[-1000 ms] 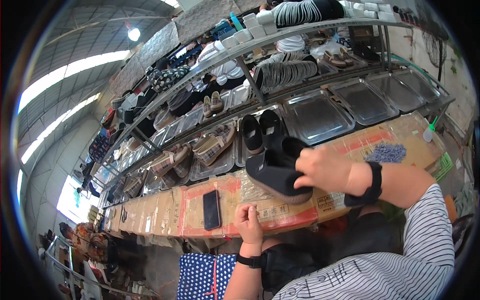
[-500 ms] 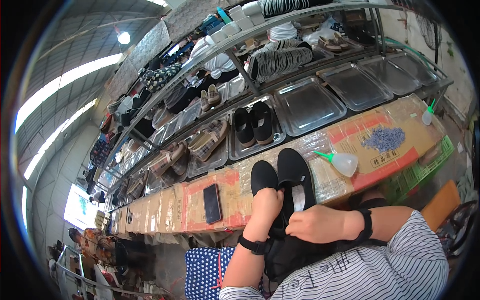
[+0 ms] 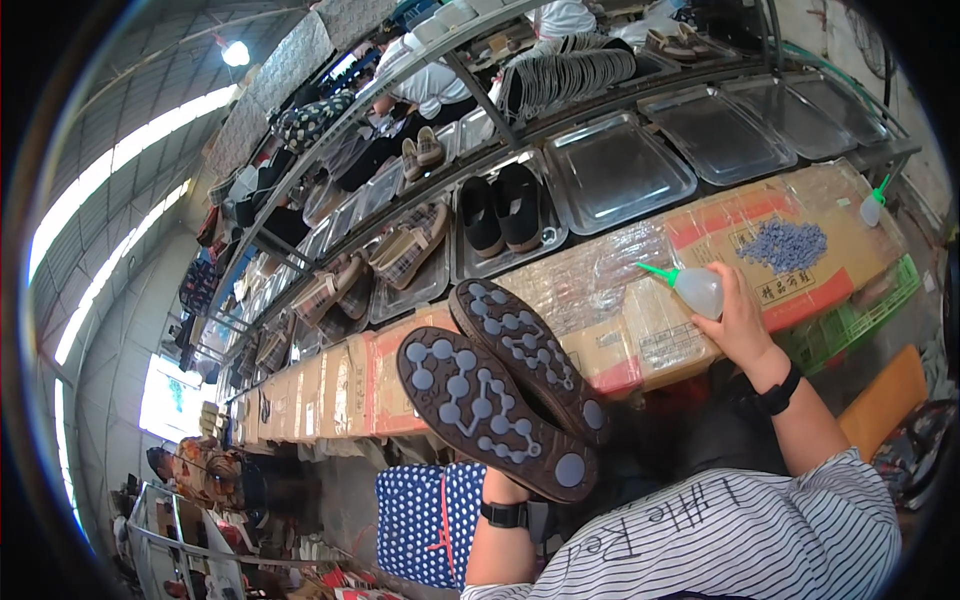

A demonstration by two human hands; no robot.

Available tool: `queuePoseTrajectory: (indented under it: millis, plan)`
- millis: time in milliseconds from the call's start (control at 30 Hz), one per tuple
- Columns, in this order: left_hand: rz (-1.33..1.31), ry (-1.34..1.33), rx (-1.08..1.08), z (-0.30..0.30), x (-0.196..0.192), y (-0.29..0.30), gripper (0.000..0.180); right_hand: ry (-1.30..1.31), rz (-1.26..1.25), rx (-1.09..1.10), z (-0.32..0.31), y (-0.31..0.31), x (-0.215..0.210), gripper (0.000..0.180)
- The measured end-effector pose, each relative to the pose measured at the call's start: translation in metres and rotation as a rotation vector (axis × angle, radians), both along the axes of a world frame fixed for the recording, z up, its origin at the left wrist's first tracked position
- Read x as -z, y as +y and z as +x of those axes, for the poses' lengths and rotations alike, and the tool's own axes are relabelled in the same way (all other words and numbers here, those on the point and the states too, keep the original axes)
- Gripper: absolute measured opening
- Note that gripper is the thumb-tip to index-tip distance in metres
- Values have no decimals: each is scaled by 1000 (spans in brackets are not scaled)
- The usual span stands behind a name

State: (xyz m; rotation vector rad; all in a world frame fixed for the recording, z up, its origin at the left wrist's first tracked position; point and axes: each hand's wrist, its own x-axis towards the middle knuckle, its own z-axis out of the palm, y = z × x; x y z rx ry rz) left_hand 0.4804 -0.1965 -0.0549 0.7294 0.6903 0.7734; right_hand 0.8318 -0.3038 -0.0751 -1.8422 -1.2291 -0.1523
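Two dark shoes lie side by side close under the camera, brown soles with grey-blue dots facing up. My left hand is under them, mostly hidden; only the wrist with a black watch shows. My right hand reaches over the cardboard-covered bench and grips a small clear squeeze bottle with a green nozzle that points left. A black band is on that wrist.
A pile of small blue-grey pieces and a second squeeze bottle sit on the bench to the right. Behind are metal trays, one with black shoes, others with plaid shoes. A green crate sits below. People work beyond the shelf.
The two shoes have been turned soles up and brought closer to the camera. My right hand has left the shoes and taken hold of the squeeze bottle on the bench.
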Motion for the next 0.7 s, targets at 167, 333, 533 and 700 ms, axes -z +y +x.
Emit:
queuePoseTrajectory:
  millis: [167,333,533,700]
  plan:
    - [-39,12,-49,2,26,-27,47,325,94,-87,-15,6,-6,70]
    - [-88,11,-87,1,38,-37,47,975,188,-617,-46,-3,-15,73]
    - [-135,6,-126,7,41,-36,46,650,111,-649,-61,-4,-14,75]
    - [-155,-10,-137,2,46,-36,46,577,71,-635,-63,4,-11,74]
